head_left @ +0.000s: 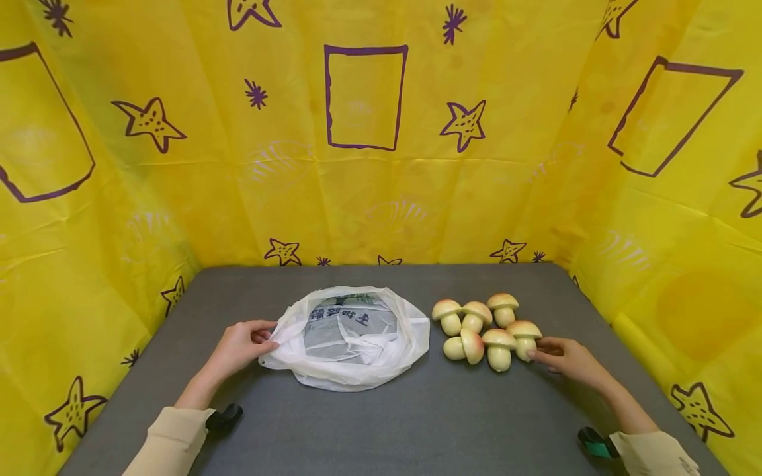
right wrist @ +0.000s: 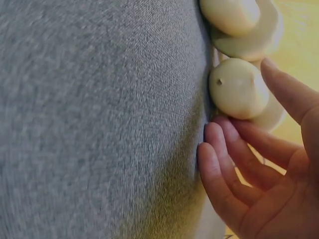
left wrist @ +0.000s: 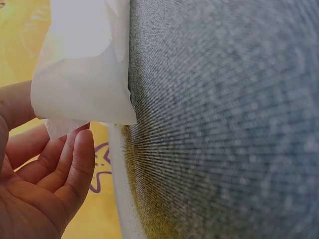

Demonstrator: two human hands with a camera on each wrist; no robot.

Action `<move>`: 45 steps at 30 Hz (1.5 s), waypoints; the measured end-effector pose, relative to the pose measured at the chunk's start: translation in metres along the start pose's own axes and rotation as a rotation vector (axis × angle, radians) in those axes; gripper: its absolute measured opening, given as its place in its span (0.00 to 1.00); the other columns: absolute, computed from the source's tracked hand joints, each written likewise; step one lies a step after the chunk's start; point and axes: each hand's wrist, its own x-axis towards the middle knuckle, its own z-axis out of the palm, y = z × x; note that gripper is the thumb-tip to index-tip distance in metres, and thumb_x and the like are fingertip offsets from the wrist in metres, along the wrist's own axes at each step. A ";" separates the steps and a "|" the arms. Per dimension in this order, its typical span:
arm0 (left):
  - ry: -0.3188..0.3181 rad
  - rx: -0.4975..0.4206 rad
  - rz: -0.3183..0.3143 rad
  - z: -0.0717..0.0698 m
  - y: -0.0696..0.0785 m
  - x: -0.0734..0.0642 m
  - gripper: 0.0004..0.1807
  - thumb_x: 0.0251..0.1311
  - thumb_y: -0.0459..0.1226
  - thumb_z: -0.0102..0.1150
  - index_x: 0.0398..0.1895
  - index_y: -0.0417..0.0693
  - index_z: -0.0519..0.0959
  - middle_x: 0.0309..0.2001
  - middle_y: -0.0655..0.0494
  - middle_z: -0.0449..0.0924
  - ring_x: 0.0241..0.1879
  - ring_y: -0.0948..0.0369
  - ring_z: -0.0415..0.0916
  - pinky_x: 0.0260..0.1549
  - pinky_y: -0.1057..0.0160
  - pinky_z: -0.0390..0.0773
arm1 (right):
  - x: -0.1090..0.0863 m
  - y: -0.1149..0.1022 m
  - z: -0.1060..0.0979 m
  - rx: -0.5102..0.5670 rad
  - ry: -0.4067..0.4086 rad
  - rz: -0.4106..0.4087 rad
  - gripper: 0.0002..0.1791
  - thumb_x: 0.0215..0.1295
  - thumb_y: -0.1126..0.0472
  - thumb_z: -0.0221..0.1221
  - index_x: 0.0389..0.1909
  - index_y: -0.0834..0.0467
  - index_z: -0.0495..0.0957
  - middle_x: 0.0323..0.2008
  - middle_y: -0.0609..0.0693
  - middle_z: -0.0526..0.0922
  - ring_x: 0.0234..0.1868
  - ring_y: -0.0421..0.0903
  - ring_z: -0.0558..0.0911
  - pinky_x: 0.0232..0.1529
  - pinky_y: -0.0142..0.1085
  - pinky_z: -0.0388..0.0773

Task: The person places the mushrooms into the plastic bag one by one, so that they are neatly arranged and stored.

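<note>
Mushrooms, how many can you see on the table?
6: back left mushroom, back middle mushroom, back right mushroom, front left mushroom, front middle mushroom, and front right mushroom at the right hand. Folds of the white bag could hide others.

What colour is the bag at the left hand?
White, with dark lettering; the bag shows best in the head view.

- Plastic bag (head_left: 351, 375): on the worktop (head_left: 387, 430), left of the mushrooms.
- Six toy mushrooms (head_left: 499, 339): clustered beside the bag, three behind, three in front.
- Left hand (head_left: 241, 347): at the bag's left edge.
- Right hand (head_left: 568, 360): at the front row's rightmost mushroom.
- Curtain (head_left: 369, 198): behind and along both sides.
</note>
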 end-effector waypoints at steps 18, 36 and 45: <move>-0.003 0.002 -0.008 -0.001 0.002 -0.001 0.23 0.49 0.39 0.70 0.49 0.38 0.81 0.32 0.53 0.82 0.31 0.62 0.74 0.27 0.71 0.75 | 0.009 -0.002 -0.001 0.082 -0.053 0.110 0.37 0.65 0.51 0.57 0.60 0.79 0.62 0.56 0.75 0.71 0.47 0.55 0.81 0.42 0.39 0.81; -0.007 0.010 0.007 0.001 -0.001 0.001 0.22 0.50 0.38 0.69 0.49 0.38 0.81 0.32 0.54 0.82 0.31 0.62 0.75 0.27 0.70 0.75 | 0.005 -0.005 -0.001 0.194 -0.028 0.116 0.37 0.64 0.55 0.59 0.58 0.83 0.60 0.53 0.75 0.74 0.45 0.55 0.84 0.43 0.38 0.81; 0.012 0.019 0.018 0.003 -0.004 0.003 0.22 0.49 0.38 0.69 0.48 0.39 0.81 0.32 0.54 0.82 0.30 0.61 0.75 0.27 0.70 0.75 | 0.001 -0.005 -0.006 0.192 -0.001 0.156 0.37 0.64 0.53 0.59 0.58 0.81 0.61 0.51 0.72 0.77 0.44 0.53 0.84 0.43 0.38 0.80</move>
